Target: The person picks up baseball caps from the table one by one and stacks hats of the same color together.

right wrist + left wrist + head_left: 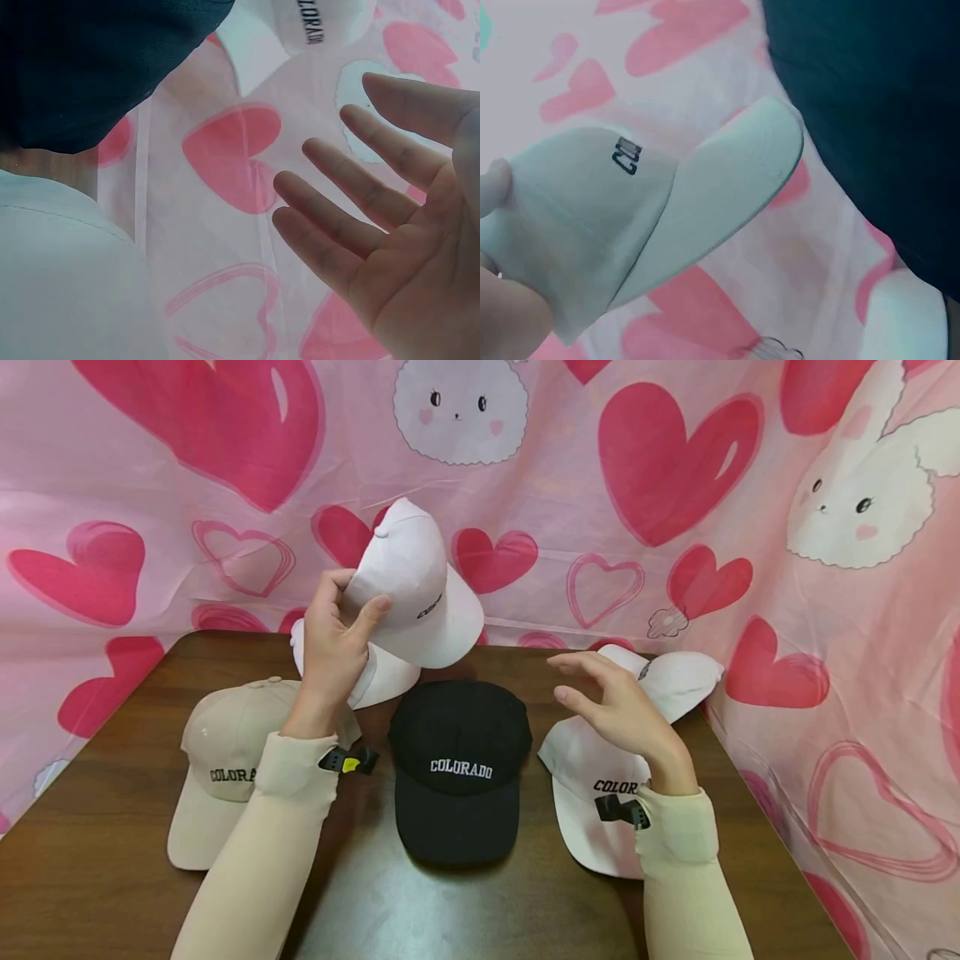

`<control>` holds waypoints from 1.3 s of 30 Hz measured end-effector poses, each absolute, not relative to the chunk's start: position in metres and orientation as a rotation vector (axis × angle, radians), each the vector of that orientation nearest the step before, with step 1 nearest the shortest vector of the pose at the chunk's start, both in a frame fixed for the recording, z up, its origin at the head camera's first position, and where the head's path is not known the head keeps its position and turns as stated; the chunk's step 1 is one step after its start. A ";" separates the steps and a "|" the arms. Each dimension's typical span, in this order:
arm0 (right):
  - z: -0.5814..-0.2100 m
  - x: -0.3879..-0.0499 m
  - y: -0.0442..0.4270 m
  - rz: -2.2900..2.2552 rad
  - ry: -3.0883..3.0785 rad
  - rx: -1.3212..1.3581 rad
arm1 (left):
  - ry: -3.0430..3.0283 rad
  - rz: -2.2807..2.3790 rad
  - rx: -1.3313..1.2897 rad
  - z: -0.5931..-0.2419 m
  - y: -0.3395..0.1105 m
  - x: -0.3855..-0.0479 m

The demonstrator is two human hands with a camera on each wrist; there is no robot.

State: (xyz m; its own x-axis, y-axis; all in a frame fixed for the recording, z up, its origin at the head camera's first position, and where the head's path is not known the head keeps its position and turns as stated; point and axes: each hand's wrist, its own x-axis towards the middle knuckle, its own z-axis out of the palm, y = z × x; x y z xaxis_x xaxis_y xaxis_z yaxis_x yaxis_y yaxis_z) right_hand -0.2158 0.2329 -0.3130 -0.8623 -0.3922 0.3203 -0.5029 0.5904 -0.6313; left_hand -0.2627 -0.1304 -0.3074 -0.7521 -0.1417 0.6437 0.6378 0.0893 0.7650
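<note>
In the head view my left hand (337,647) pinches the back edge of a white cap (408,568), thumb outside, holding it tilted above the table's back with its brim toward the lower right. The left wrist view shows the same cap (592,195) with part of its dark lettering, and my left hand (510,307) at the frame's left edge. My right hand (626,710) hangs in the air above a white cap (592,768) lettered in black, holding nothing. Its fingers are spread in the right wrist view, where the hand (397,217) appears palm showing.
On the brown table (420,910) a black COLORADO cap (461,760) sits in the middle. A beige cap (225,735) is at the left, partly behind my left arm. One white cap (386,677) lies behind the raised one, another (682,681) at the back right. Pink heart-patterned cloth (555,485) hangs behind.
</note>
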 end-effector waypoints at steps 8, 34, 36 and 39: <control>-0.309 -0.213 0.237 1.197 -2.536 0.694 | -1.822 -1.845 -0.677 -0.292 -0.120 -0.244; -0.297 -0.203 0.236 1.436 -2.236 0.624 | -1.740 -2.206 -1.051 -0.293 -0.087 -0.219; -0.295 -0.201 0.236 1.453 -2.240 0.625 | -1.796 -2.243 -1.075 -0.294 -0.088 -0.219; -0.293 -0.201 0.239 1.459 -2.249 0.667 | -1.859 -2.265 -1.138 -0.297 -0.087 -0.220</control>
State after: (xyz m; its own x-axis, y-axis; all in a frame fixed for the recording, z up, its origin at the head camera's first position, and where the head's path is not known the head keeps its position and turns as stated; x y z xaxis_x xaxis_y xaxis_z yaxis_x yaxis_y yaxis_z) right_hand -0.2006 0.2387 -0.2928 -0.8165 -0.1834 0.5474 -0.5747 0.3494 -0.7401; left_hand -0.2205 -0.0868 -0.2966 -0.7378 0.4297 0.5205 0.4267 -0.3007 0.8530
